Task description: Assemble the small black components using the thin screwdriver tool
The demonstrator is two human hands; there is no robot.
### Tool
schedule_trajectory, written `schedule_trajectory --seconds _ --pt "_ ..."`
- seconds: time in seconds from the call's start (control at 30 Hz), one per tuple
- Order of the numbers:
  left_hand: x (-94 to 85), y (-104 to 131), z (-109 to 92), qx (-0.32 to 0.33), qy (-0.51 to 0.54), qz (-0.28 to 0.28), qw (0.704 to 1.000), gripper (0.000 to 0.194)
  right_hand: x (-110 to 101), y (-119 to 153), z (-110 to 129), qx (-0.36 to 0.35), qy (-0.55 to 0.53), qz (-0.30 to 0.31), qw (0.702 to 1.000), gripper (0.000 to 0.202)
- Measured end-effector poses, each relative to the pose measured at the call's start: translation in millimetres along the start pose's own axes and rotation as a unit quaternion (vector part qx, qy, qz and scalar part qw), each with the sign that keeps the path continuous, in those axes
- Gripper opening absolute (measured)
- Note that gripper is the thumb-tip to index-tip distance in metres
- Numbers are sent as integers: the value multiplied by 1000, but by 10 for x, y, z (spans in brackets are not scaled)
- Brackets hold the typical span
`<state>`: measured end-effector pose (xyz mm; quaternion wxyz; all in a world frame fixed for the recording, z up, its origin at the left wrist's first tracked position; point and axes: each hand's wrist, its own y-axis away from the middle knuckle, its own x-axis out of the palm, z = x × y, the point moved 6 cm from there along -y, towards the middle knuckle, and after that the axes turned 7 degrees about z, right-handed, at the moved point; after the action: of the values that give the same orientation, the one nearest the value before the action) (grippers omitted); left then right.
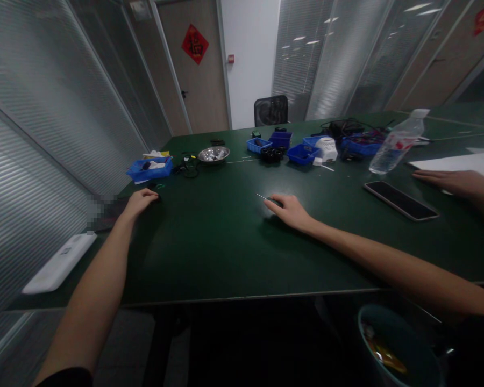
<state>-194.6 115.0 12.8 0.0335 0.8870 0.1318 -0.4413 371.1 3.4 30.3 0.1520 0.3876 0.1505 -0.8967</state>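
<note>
– Green bench (210, 252) is spreading out; what is the right hand (291, 210) gripping?
– Thin-shafted tool (274, 201), mid-bench, probably keeping its tip free.
– Left hand (140, 203)?
– Seemingly pinching a small dark piece (158, 198), perhaps steadying it; a blue tray (155, 173) is sitting beyond.

- The right hand (290, 209) holds a thin tool (261, 196) over the table (210, 252).
- The left hand (140, 202) meets a dark piece (158, 198) — if it is gripped, I cannot tell.
- At right, a phone (401, 200) lies near a bottle (398, 144) and another person's hand (455, 183).
</note>
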Motion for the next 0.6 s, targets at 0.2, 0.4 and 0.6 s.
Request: schedule_trajectory --seconds 0.2,0.4,0.6 --pt "10 11 -12 2 -17 0 1000 26 8 -8 -15 -3 0 2 1000 47" --pt "2 -5 61 -47 10 -8 999 32 11 -4 -23 -8 -5 3 1000 47" --pt "0 24 17 -42 -6 -11 999 32 17 -19 -45 -4 5 4 1000 47"
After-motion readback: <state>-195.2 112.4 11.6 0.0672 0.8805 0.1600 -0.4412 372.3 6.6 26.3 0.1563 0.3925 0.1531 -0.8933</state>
